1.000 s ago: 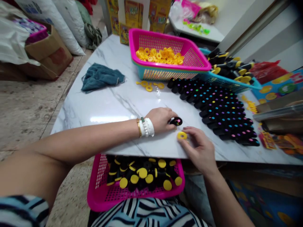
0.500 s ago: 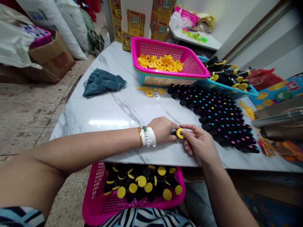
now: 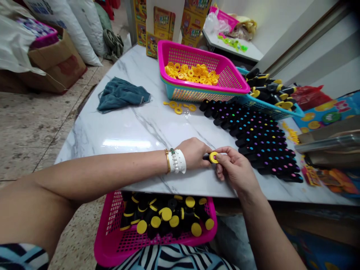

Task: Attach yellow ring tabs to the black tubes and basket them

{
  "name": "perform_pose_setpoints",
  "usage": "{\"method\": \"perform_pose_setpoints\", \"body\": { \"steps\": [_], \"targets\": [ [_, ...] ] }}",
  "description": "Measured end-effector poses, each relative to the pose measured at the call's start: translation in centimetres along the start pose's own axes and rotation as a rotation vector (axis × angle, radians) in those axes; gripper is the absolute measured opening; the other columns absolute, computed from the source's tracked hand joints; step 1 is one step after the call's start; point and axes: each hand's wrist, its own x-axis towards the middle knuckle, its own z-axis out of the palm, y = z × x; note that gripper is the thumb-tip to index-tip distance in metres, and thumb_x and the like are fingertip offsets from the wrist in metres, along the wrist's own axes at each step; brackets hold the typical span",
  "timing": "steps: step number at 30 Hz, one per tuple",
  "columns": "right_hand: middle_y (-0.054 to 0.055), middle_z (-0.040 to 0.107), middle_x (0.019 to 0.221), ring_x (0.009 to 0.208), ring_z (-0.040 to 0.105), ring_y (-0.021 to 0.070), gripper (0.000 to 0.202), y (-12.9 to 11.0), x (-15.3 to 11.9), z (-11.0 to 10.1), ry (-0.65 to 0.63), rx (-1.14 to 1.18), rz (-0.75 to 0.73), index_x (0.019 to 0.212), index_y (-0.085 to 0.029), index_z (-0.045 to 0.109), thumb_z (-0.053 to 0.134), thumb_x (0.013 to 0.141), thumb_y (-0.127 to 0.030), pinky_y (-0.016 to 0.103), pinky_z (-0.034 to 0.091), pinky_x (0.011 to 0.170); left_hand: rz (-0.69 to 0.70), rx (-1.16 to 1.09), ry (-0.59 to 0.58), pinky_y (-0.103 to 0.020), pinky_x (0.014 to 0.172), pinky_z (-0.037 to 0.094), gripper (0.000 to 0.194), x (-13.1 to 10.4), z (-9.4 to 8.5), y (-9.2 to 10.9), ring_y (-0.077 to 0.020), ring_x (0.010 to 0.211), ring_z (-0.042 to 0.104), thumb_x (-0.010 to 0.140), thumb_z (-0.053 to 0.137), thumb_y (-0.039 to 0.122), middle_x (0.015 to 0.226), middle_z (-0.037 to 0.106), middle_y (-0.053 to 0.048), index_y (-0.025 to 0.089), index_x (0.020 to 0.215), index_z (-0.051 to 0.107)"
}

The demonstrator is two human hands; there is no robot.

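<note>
Near the front edge of the marble-patterned table (image 3: 135,127), my left hand (image 3: 194,153) is closed round a small black piece (image 3: 206,156). My right hand (image 3: 232,165) pinches a yellow ring (image 3: 213,157) with thumb and forefinger, at the end of the black piece. The ring's centre shows a pinkish spot. To the right lie slanted rows of black pieces (image 3: 253,138) with coloured dots. A pink basket (image 3: 126,240) below the table edge holds black pieces with yellow round ends (image 3: 166,214).
Yellow rings fill a pink basket (image 3: 239,84) at the back; several loose ones (image 3: 178,108) lie before it. A blue basket (image 3: 292,112) of black and yellow pieces stands behind the rows. A teal cloth (image 3: 122,95) lies left. Boxes (image 3: 152,45) stand behind.
The view has shifted slightly. Both hands keep nearly the same place and hold; the fingers of my right hand are drawn a little closer round the yellow ring.
</note>
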Motion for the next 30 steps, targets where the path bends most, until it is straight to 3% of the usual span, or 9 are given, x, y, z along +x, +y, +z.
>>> {"method": "perform_pose_setpoints", "body": {
  "steps": [5, 9, 12, 14, 16, 19, 21, 26, 30],
  "targets": [
    [-0.007, 0.057, 0.048, 0.032, 0.046, 0.0076, 0.031, -0.4, 0.1, 0.1, -0.064, -0.014, 0.061, 0.092, -0.020, 0.050, 0.065, 0.084, -0.046, 0.015, 0.036, 0.031, -0.248, -0.432, -0.192, -0.019, 0.047, 0.040, 0.036, 0.7, -0.3, 0.3, -0.0087, 0.042, 0.054, 0.085, 0.053, 0.046, 0.057, 0.064, 0.000, 0.015, 0.086, 0.071],
    [-0.010, 0.053, 0.045, 0.029, 0.042, 0.0069, 0.035, -0.4, 0.3, 0.2, -0.071, 0.013, 0.043, 0.087, -0.022, 0.045, 0.067, 0.081, -0.049, 0.014, 0.031, 0.028, -0.374, -0.576, -0.246, -0.018, 0.043, 0.040, 0.034, 0.8, 0.1, 1.0, -0.0084, 0.042, 0.054, 0.090, 0.047, 0.038, 0.057, 0.061, 0.000, 0.012, 0.084, 0.067],
    [-0.013, 0.045, 0.043, 0.026, 0.033, 0.0043, 0.037, 0.0, 0.4, 0.5, -0.033, 0.049, 0.021, 0.084, -0.022, 0.045, 0.070, 0.077, -0.049, 0.013, 0.021, 0.026, -0.313, -0.400, -0.095, -0.021, 0.049, 0.042, 0.037, -0.1, 0.6, 1.3, -0.0108, 0.049, 0.056, 0.091, 0.045, 0.044, 0.061, 0.062, -0.001, 0.014, 0.093, 0.067],
    [-0.014, 0.042, 0.044, 0.027, 0.029, 0.0025, 0.037, 0.2, 0.4, 0.6, 0.006, 0.082, -0.014, 0.082, -0.021, 0.046, 0.072, 0.075, -0.047, 0.012, 0.017, 0.026, -0.165, -0.201, 0.068, -0.023, 0.057, 0.044, 0.036, -0.6, 1.0, 1.0, -0.0129, 0.059, 0.058, 0.085, 0.057, 0.044, 0.066, 0.063, -0.001, 0.015, 0.104, 0.065],
    [-0.011, 0.048, 0.050, 0.031, 0.035, 0.0022, 0.035, 0.3, 0.2, 0.3, 0.007, 0.121, -0.046, 0.082, -0.019, 0.050, 0.073, 0.075, -0.044, 0.012, 0.021, 0.029, -0.019, -0.073, 0.134, -0.024, 0.063, 0.043, 0.032, -0.7, 1.3, 0.5, -0.0139, 0.066, 0.058, 0.082, 0.062, 0.039, 0.073, 0.065, -0.002, 0.016, 0.105, 0.065],
    [-0.002, 0.062, 0.066, 0.048, 0.057, 0.0085, 0.033, 0.0, -0.6, -0.9, -0.042, 0.196, -0.094, 0.095, -0.016, 0.058, 0.071, 0.077, -0.040, 0.015, 0.038, 0.037, 0.064, -0.016, 0.121, -0.023, 0.064, 0.041, 0.023, -0.4, 1.5, -0.1, -0.0138, 0.068, 0.056, 0.082, 0.063, 0.034, 0.077, 0.065, -0.003, 0.016, 0.096, 0.066],
    [0.001, 0.064, 0.071, 0.058, 0.064, 0.0124, 0.038, -0.4, -0.8, -1.8, -0.093, 0.209, -0.106, 0.105, -0.015, 0.058, 0.071, 0.077, -0.037, 0.018, 0.046, 0.043, 0.078, -0.006, 0.105, -0.023, 0.063, 0.040, 0.023, -0.2, 1.5, -0.3, -0.0138, 0.067, 0.055, 0.079, 0.066, 0.033, 0.076, 0.064, -0.002, 0.015, 0.093, 0.067],
    [-0.011, 0.051, 0.044, 0.029, 0.042, 0.0067, 0.036, -1.8, 1.1, -1.5, -0.241, -0.026, 0.044, 0.101, -0.018, 0.050, 0.066, 0.080, -0.044, 0.013, 0.029, 0.028, 0.068, -0.023, 0.043, -0.023, 0.064, 0.040, 0.020, 0.0, 1.1, -0.3, -0.0138, 0.069, 0.056, 0.078, 0.066, 0.031, 0.077, 0.065, -0.002, 0.016, 0.091, 0.068],
    [-0.013, 0.046, 0.035, 0.024, 0.034, 0.0063, 0.034, -2.4, 2.8, -0.2, -0.288, -0.203, 0.086, 0.093, -0.022, 0.045, 0.063, 0.082, -0.048, 0.012, 0.024, 0.025, 0.009, -0.069, 0.034, -0.022, 0.064, 0.041, 0.020, 0.1, 1.2, -0.4, -0.0136, 0.068, 0.057, 0.079, 0.066, 0.033, 0.077, 0.067, -0.002, 0.016, 0.089, 0.070]
  ]
}}
